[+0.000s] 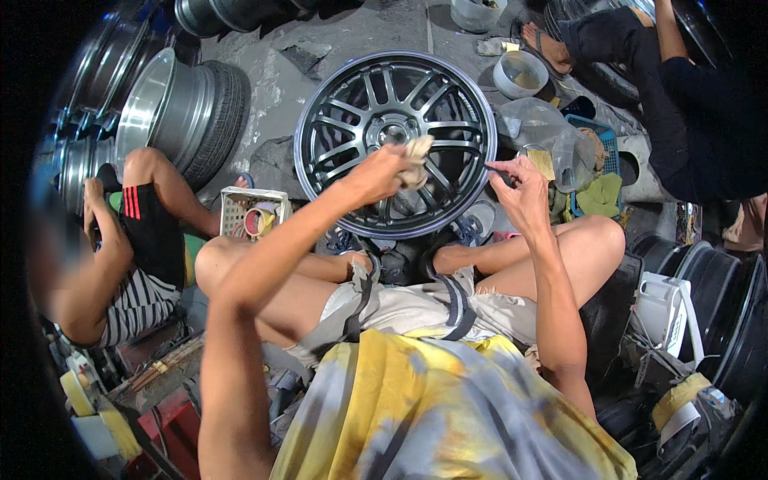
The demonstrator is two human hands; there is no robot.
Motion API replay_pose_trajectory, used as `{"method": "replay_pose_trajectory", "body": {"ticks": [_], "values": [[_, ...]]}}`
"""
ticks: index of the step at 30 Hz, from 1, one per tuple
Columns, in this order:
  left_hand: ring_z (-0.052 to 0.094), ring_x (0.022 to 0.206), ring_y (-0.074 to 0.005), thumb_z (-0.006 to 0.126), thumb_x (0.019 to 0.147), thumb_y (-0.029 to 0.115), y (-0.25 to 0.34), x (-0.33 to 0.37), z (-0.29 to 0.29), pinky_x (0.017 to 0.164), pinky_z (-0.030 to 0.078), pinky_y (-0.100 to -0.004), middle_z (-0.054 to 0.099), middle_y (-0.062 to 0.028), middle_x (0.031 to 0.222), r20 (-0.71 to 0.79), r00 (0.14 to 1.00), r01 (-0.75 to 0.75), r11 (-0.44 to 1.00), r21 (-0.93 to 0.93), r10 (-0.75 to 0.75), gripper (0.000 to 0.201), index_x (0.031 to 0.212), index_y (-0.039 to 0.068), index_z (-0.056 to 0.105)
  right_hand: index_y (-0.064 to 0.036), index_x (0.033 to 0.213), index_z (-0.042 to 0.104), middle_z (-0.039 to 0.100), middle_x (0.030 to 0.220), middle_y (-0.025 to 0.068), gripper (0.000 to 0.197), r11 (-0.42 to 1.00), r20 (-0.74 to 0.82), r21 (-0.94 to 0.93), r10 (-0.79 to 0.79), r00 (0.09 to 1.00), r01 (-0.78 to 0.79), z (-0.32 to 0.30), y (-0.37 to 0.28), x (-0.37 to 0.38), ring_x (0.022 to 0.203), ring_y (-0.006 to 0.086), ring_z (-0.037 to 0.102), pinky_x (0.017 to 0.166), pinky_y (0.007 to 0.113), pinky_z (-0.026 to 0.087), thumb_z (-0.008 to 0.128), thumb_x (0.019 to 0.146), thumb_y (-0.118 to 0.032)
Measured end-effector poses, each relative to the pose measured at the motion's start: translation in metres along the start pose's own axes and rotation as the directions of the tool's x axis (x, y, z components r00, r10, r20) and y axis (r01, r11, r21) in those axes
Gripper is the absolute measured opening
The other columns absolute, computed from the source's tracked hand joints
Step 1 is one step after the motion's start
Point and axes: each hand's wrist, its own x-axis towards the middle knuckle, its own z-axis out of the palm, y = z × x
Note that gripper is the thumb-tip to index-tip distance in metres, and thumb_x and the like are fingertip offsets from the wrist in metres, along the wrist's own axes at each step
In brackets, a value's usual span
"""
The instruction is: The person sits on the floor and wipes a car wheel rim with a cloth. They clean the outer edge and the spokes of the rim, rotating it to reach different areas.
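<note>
A grimy grey floor (268,100) here, crowded with wheels, and a silver wheel (148,112) stands on its edge off to the left beside a tyre (222,120). Centre stage, the dark multi-spoke wheel (390,120) lies face up just beyond the seated person's feet, apparently set there so both hands can reach it. And look at the left hand (380,174): blurred, gripping a bunched cloth (416,162) above the spokes, wadded probably to make a firm pad. Over at the right edge, the right hand (524,192) pinches a small dark piece (502,171) by the rim, fingertips only, likely for fine control. A tan square (542,164) shows behind those fingers; held or lying beyond, I can't tell. A bowl (520,76) sits within reach.
</note>
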Motion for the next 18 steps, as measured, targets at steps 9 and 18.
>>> {"method": "replay_pose_trajectory", "body": {"ticks": [9,18], "values": [[0.075,0.093,-0.0390,0.065,0.091,0.038,-0.167,-0.108,-0.139,0.082,0.059,-0.0456,0.074,-0.0290,0.099,-0.175,0.776,0.611,0.791,-0.035,-0.606,0.043,0.110,0.002,0.077,-0.0046,0.114,0.080,0.070,0.093,0.0199,0.026,0.989,-0.027,-0.037,0.145,0.989,-0.146,0.002,0.044,0.047,0.084,0.0304,0.071,0.080,0.041,0.053,0.071,0.096,-0.021],[0.076,0.098,-0.0376,0.084,0.074,0.065,-0.202,-0.099,-0.059,0.090,0.058,-0.0450,0.077,-0.0270,0.103,-0.038,0.654,0.716,0.635,-0.289,-0.755,0.081,0.107,-0.009,0.076,0.0054,0.122,0.073,0.074,0.094,0.0066,0.040,0.801,0.113,0.074,0.585,0.803,-0.594,0.052,0.113,0.075,0.080,0.0135,0.069,0.071,0.029,0.058,0.068,0.103,-0.030]]}}
